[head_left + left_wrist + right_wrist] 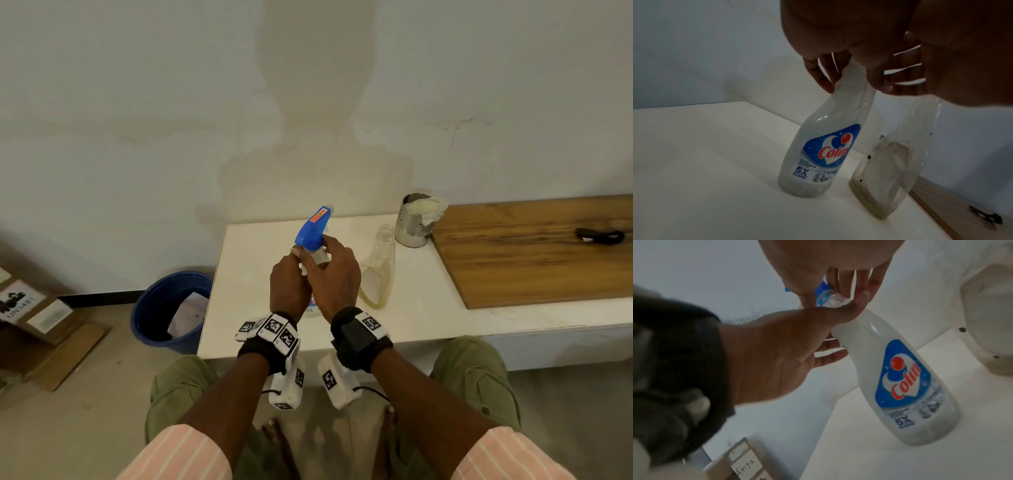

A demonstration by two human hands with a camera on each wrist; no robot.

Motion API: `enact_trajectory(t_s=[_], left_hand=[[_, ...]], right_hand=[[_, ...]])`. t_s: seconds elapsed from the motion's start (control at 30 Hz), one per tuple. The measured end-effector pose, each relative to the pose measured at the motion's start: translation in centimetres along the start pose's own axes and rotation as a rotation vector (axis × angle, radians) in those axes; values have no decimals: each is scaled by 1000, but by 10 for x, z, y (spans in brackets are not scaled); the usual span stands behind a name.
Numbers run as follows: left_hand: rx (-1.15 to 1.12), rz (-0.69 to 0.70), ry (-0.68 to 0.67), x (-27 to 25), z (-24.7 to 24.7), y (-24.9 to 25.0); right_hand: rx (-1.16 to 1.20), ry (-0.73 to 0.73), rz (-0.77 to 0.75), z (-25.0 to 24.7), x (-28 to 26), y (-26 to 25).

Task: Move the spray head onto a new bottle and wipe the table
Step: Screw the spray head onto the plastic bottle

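A blue spray head (313, 226) sits on top of the labelled Colin bottle (822, 155), which stands upright on the white table (428, 318). My left hand (297, 262) grips the bottle's neck; the right wrist view shows its fingers (830, 356) curled round it. My right hand (323, 251) pinches the collar (825, 296) at the base of the spray head. The bottle's body (910, 386) looks milky white. An open, headless clear bottle (378, 270) with yellowish residue stands just right of my hands.
A metal can (412, 222) holding a pale cloth stands at the back by the wall. A wooden board (534, 250) with a small black object (599, 235) covers the table's right part. On the floor at left are a blue bin (171, 311) and a cardboard box (30, 308).
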State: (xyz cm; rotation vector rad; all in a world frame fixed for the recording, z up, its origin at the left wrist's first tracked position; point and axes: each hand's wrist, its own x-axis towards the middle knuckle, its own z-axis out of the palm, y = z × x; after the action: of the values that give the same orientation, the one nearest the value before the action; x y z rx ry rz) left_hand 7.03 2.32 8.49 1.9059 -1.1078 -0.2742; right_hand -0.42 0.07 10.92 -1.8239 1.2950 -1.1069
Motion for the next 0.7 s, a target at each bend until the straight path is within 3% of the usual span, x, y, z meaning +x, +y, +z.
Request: enact_trajectory(t_s=[0.2,0.43,0.5,0.57,0.7], left_hand=[[-133,71,-105,6,-12,5],[-109,44,-94,6,-6,-10],[-146,-1,-96,3,-5,-13],[-134,-28,-79,-2,-6,-16],[9,-79,104,-18,-9,-21]], right_hand=[[-69,-98,6,-8,-1,18],[-98,-104,22,-6,-2,16],[-77,16,0,-8,-4,19],[-103,230,-80,-13,-4,28],[-171,521,-22,-29,5,47]])
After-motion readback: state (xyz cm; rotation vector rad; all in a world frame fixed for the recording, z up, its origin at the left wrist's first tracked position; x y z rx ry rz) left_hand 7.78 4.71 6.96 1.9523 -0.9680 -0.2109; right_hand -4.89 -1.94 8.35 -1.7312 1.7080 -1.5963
